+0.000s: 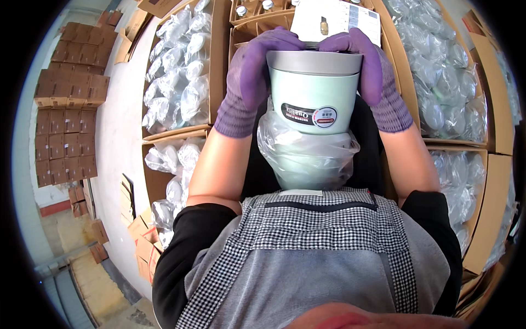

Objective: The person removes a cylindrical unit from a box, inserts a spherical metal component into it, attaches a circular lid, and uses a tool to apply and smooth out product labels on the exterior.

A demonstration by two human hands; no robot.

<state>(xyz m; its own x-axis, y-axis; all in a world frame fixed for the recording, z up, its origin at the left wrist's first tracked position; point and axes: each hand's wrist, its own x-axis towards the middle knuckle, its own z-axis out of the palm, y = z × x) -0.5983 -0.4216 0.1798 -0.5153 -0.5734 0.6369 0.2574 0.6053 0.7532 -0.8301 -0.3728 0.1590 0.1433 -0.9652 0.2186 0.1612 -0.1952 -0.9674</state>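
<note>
A mint-green vacuum flask (312, 90) with a grey collar (313, 62) stands in front of my chest. Its lower part sits in a crumpled clear plastic bag (309, 145) that is pulled down around it. My left hand (257, 66), in a purple knit glove, is curled over the left side of the collar. On the right side, my right hand (366, 63), gloved the same way, grips the rim with bent fingers. Both hands' fingertips meet the far edge of the top, where they are partly hidden. A dark label and a round sticker mark the flask's side.
A carton with dividers (246, 33) holds silver-capped items beyond my hands, with a printed sheet (337, 19) lying on it. Open cartons of plastic-wrapped items (178, 77) flank me, more of them (438, 71) at right. Brown boxes (66, 140) are stacked far left.
</note>
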